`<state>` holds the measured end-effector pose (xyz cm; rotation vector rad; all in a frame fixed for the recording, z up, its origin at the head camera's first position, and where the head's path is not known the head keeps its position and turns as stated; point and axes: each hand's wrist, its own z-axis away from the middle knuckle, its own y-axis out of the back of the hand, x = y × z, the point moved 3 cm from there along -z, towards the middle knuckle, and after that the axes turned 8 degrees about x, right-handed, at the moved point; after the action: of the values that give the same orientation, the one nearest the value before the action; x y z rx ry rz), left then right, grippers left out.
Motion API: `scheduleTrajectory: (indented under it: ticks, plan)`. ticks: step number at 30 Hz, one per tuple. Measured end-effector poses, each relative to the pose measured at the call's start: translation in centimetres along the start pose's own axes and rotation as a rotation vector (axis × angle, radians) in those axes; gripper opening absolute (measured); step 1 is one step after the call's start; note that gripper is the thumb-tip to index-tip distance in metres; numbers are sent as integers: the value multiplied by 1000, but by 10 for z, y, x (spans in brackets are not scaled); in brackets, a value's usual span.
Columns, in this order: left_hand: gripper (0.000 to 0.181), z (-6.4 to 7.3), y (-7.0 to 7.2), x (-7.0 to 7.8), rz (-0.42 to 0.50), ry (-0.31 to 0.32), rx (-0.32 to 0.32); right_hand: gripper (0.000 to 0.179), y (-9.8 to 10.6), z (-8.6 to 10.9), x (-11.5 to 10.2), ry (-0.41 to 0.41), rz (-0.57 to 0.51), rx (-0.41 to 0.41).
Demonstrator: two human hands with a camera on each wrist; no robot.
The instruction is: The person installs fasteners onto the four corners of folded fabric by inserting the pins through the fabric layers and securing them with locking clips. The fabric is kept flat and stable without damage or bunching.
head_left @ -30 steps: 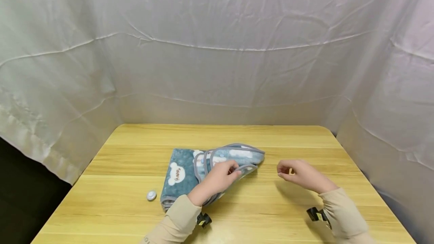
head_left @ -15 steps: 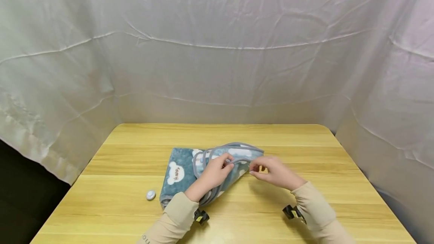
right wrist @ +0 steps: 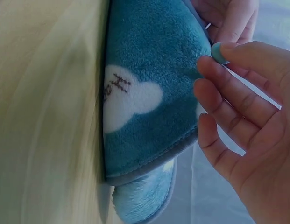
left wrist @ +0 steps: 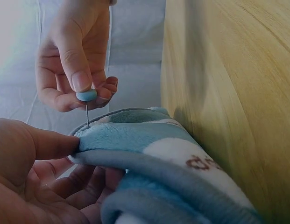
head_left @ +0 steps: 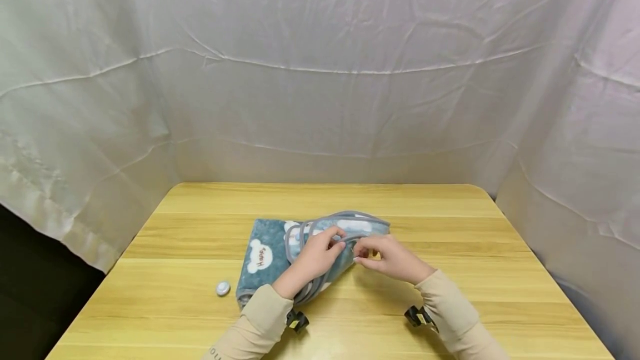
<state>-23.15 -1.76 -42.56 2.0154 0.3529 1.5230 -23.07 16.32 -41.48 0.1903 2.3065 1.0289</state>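
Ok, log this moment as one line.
left hand: holds folded blanket edge | right hand: pinches blue-headed pin, tip at blanket | table: small round button

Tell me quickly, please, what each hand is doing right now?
Left hand: grips the folded blue fleece blanket at its grey edge.
Right hand: pinches a blue-headed pin over that edge.

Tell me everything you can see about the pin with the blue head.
The pin has a round, pale blue head, plastic by its look, and a thin metal shaft. It stands nearly upright, head up, its tip at the grey-trimmed edge of the folded blue fleece blanket. The right hand pinches the head between thumb and fingers. The left hand holds the blanket's edge just beside it, above the wooden table.
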Motion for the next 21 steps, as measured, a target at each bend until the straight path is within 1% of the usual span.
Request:
scheduleTrajectory:
  ticks: [3, 6, 12, 16, 18, 21]
  plan:
    - [18, 1, 0, 1, -6, 3, -2, 4, -1, 0, 1, -5, -1, 5]
    - [18, 1, 1, 2, -5, 8, -2, 5, -3, 0, 3, -6, 12, 17]
    - [18, 2, 1, 3, -8, 0, -1, 4, -5, 1, 5, -26, 31, 64]
    - [17, 2, 0, 3, -8, -2, 0, 6, -6, 1, 6, -31, 65, 102]
    - [17, 2, 0, 4, -6, -10, 5, 10, -7, 1, 6, -21, 75, 129]
    - [15, 2, 0, 5, -9, -26, 14, 20, -8, 0, 6, 30, 109, 184]
